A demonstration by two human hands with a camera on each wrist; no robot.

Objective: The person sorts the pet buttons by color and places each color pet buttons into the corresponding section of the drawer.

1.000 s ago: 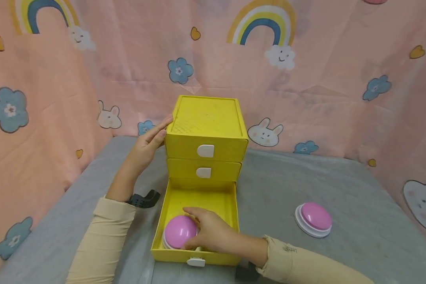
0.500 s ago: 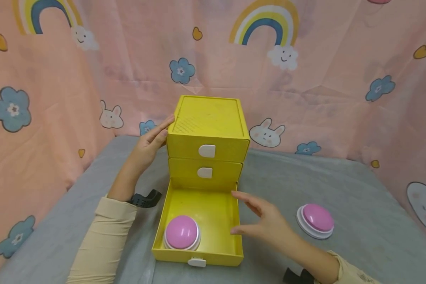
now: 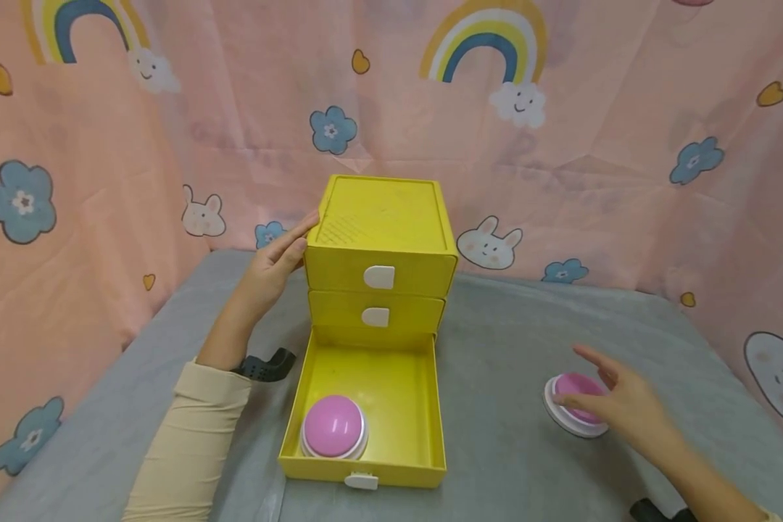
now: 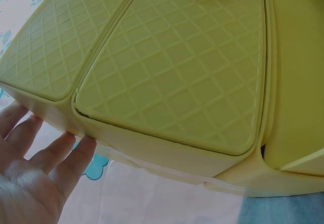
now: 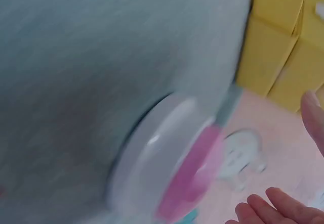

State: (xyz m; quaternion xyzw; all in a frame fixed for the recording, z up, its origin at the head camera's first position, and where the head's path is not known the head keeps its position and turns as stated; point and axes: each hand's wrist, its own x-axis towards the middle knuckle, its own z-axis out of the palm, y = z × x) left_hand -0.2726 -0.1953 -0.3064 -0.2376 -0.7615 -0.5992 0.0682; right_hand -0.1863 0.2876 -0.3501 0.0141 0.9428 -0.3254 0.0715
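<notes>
A yellow drawer cabinet (image 3: 385,217) has its bottom drawer (image 3: 401,384) pulled out. My left hand (image 3: 270,268) rests against the cabinet's left side, fingers straight; the left wrist view shows its fingertips (image 4: 81,150) at the cabinet's edge. Inside the drawer, at the front left, sits a pink-domed push button (image 3: 333,426) on a white base. A second pink-domed push button (image 3: 561,415) lies on the cloth to the right. My right hand (image 3: 633,409) is over it with thumb and fingers spread, partly hiding its dome. In the right wrist view this button is blurred, apart from the fingers (image 5: 283,209).
Grey cloth (image 3: 496,348) covers the table. A pink curtain (image 3: 391,130) printed with rainbows, rabbits and flowers hangs behind and at both sides. Two upper drawers with white handles (image 3: 379,277) are closed. The open drawer's front wall projects toward me.
My right hand has left the push button in the drawer and moved right, over to the second push button. My left hand has stayed at the cabinet's side.
</notes>
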